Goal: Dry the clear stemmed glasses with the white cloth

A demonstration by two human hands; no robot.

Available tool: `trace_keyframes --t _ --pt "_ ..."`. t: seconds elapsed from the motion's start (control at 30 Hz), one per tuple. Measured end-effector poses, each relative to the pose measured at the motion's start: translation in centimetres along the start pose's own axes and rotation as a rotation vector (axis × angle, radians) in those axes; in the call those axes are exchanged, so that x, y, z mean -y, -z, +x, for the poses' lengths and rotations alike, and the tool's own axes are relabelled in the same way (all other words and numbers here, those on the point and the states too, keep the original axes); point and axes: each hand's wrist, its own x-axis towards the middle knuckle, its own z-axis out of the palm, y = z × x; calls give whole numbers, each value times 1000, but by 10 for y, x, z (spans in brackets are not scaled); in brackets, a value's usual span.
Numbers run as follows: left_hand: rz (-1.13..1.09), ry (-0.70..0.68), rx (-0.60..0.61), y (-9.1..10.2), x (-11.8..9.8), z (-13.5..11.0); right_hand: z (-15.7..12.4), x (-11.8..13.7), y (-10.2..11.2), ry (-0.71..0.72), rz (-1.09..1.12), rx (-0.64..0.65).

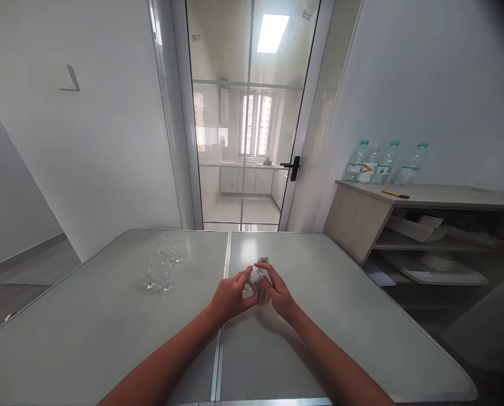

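Just right of the table's seam, my left hand (234, 293) is closed on a clear glass (248, 287), only part of which shows between the fingers. Pressed against that glass is a crumpled whitish cloth (264, 296), gripped by my right hand (279, 293). The hands meet over the table, and the fingers and cloth hide most of the glass's shape. Several clear stemmed glasses (166, 290) stand grouped on the left half of the table, apart from both hands.
The grey table (319, 349) has a metal seam (219, 349) down its middle. At the right stands a shelf unit (357, 220) bearing several plastic bottles (382, 169) and a yellow-handled brush (396, 194). A glazed door (294, 168) is beyond the table's far edge.
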Motion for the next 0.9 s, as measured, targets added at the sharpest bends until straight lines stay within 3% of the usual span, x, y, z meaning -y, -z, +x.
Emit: trace_keyframes --t 0.13,0.43,0.6,0.67,0.83,0.9 --pt "-38 -16 9 -3 0 0 2 3 0 33 2 74" --pt "-297 162 62 -7 -13 1 1 -4 13 -15 -37 -47" --pt "-362 212 50 -7 -10 2 1 -1 12 -12 -39 89" --pt "-416 244 48 -8 -8 3 2 -3 11 -33 -33 43" --pt "-421 296 51 -5 -10 6 5 -6 13 -82 63 -233" --pt "-380 295 43 -4 -11 5 5 -3 16 -100 86 -243"
